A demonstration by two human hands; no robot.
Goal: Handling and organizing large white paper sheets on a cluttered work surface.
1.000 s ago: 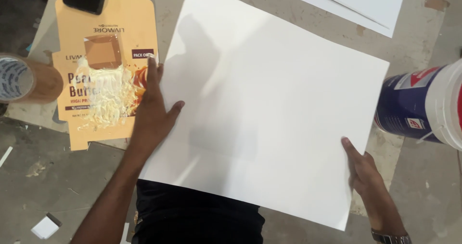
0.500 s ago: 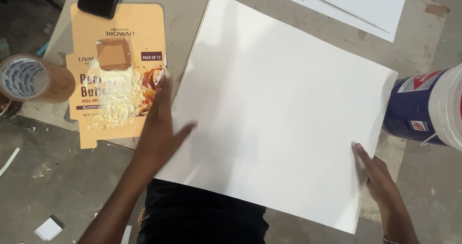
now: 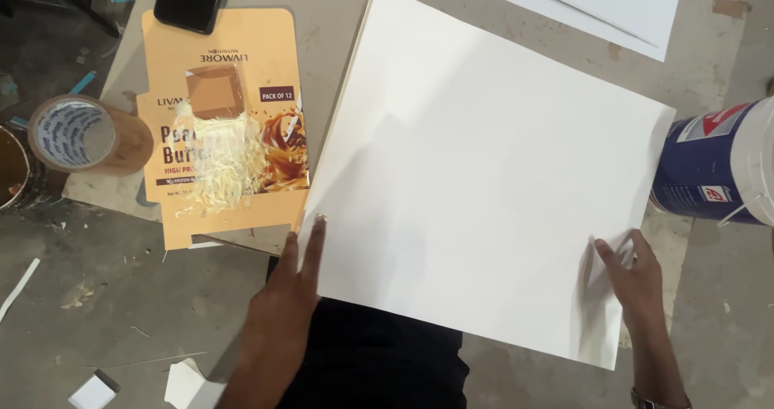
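Note:
A large white paper sheet (image 3: 492, 159) lies tilted on the grey work surface, with the edge of another sheet showing under its left side. My left hand (image 3: 294, 284) lies flat along the sheet's lower-left edge, fingers together and pointing up. My right hand (image 3: 633, 276) rests with spread fingers on the sheet's lower-right corner, pressing it down. Neither hand grips anything. Dark clothing (image 3: 379, 361) shows below the sheet between my arms.
A flattened orange food carton (image 3: 222, 119) smeared with pale glue lies at the left, a black phone (image 3: 192, 0) on its top edge. A brown tape roll (image 3: 81, 135) sits far left. A blue-and-white bucket (image 3: 721, 163) stands at the right. More white sheets (image 3: 613, 6) lie top right.
My left hand has slid off the carton and sheet down to the sheet's lower-left edge. The right hand stays at the lower-right corner. The view has shifted slightly.

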